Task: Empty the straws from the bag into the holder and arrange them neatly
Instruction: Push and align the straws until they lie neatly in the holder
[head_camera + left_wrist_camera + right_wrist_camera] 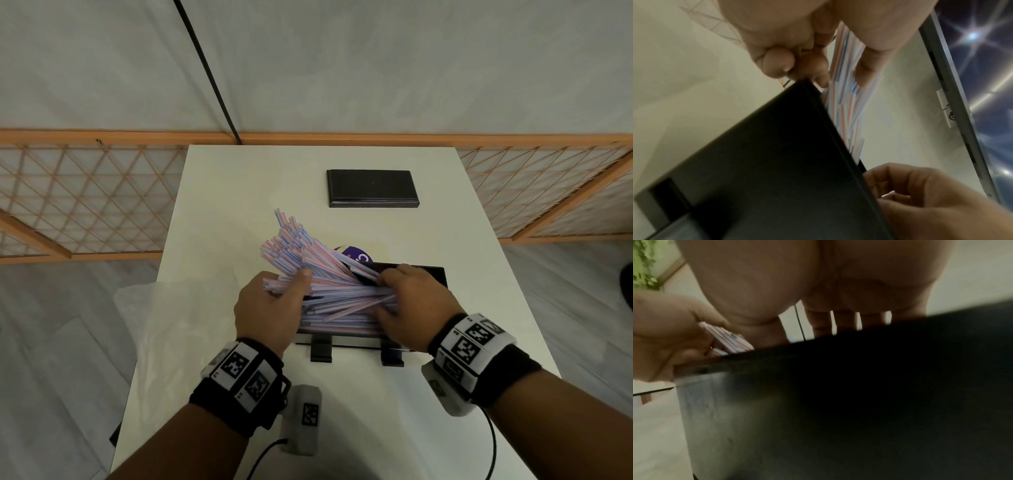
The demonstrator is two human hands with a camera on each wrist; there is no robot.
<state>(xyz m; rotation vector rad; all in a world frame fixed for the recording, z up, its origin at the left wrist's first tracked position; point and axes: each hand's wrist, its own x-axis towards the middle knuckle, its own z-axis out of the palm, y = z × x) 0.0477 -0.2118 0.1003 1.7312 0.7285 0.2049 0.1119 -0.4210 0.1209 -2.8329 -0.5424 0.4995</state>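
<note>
A black box-shaped straw holder [436, 275] stands mid-table, heaped with red- and blue-striped straws [342, 296]. Many straws fan up and leftward out of it [291, 243]. My left hand [274, 305] grips the left part of the bundle, thumb on top. My right hand [414, 301] holds the right ends inside the holder, between fingers and thumb. In the left wrist view the curled fingers [789, 61] clasp straws [846, 104] above the holder's wall [777, 162]. The right wrist view shows my right fingers [844, 321] dipping behind the dark wall [859, 386].
A crumpled clear plastic bag [164, 308] lies on the white table [359, 418] to the left of the holder. A black lid [371, 188] rests at the far side. A purple label [352, 255] peeks out behind the straws. A wooden lattice screen [85, 202] lines the back.
</note>
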